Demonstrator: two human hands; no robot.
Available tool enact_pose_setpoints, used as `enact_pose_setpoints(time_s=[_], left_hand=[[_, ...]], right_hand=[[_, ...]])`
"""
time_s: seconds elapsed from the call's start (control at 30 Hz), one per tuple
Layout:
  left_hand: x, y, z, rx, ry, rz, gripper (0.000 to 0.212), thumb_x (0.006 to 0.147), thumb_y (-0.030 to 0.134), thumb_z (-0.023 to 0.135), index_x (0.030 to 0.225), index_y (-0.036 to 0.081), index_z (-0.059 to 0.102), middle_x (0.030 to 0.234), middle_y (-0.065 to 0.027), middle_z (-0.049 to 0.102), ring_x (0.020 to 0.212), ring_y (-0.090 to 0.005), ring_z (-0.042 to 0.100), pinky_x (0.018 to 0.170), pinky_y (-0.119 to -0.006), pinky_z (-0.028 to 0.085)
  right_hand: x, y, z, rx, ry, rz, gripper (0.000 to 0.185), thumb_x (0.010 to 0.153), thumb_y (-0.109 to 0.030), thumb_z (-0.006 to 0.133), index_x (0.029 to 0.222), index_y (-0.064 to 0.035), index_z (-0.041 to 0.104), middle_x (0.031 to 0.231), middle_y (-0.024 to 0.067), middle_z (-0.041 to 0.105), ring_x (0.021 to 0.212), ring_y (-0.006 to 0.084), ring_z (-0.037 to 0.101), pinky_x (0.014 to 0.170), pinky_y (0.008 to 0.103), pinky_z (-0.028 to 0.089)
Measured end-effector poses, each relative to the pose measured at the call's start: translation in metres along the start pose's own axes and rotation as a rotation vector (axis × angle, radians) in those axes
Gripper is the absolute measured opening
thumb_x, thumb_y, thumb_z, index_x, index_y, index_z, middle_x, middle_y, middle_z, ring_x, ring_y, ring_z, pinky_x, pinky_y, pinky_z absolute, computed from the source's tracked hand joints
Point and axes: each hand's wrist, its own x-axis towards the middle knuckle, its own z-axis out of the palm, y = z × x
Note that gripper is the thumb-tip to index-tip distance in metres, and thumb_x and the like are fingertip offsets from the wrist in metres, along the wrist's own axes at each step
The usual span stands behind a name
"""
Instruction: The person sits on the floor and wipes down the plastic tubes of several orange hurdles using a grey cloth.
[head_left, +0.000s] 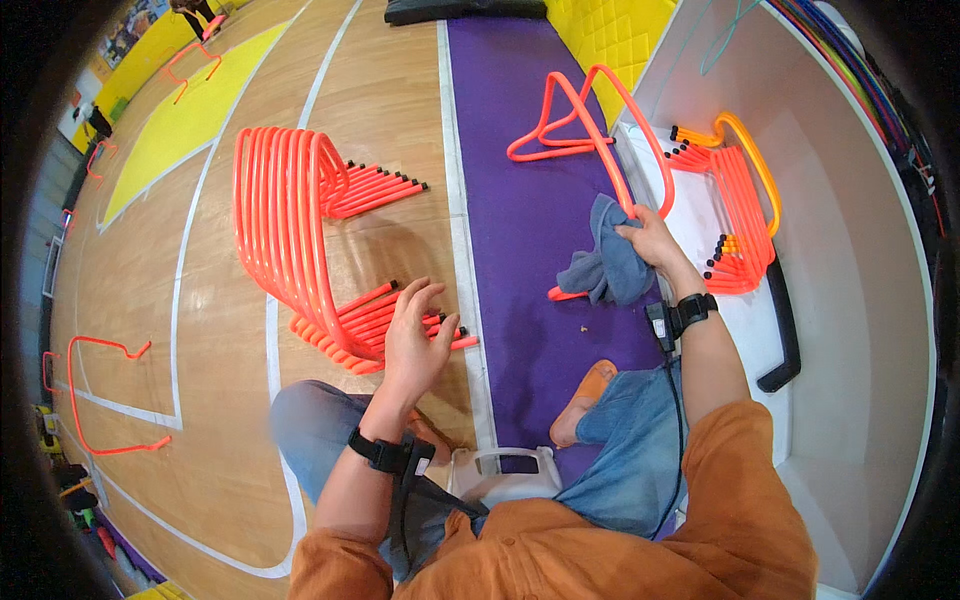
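My right hand is closed on a blue-grey cloth, which lies against the bar of an orange plastic hurdle standing on the purple strip. Two such hurdles appear to stand there close together. My left hand is raised with the fingers apart and holds nothing; it is over the ends of a nested row of orange hurdles on the wooden floor. Black caps cover many of the tube ends. The cloth and my fingers hide part of the hurdle bar.
To the right, a white-walled recess holds orange hurdles, yellow-orange ones and a black bar. A pale plastic stool is between my legs. A single hurdle stands at left. Two people are far off.
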Motion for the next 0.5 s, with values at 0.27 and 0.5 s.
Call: enact_pose_setpoints(time_s=[0.27, 0.5], left_hand=[[-0.003, -0.015, 0.005, -0.134, -0.031, -0.047, 0.041, 0.084, 0.007, 0.069, 0.121, -0.001, 0.054, 0.129, -0.0175, 0.049, 0.092, -0.0214, 0.066, 0.082, -0.032, 0.052], [-0.002, -0.002, 0.011, -0.552, -0.168, -0.387, 0.055, 0.093, 0.030, 0.062, 0.133, -0.002, 0.045, 0.127, -0.0148, 0.053, 0.102, -0.0231, 0.062, 0.082, -0.034, 0.052]], right_hand=[[-0.079, -0.025, 0.059, 0.204, -0.345, -0.174, 0.032, 0.082, -0.007, 0.066, 0.112, -0.0007, 0.057, 0.101, 0.0077, 0.063, 0.092, 0.0160, 0.060, 0.082, 0.0309, 0.049], [-0.168, -0.007, 0.122, 0.095, -0.629, -0.409, 0.048, 0.076, -0.009, 0.072, 0.119, -0.0011, 0.052, 0.110, 0.0214, 0.062, 0.106, 0.0308, 0.060, 0.091, 0.0381, 0.046]])
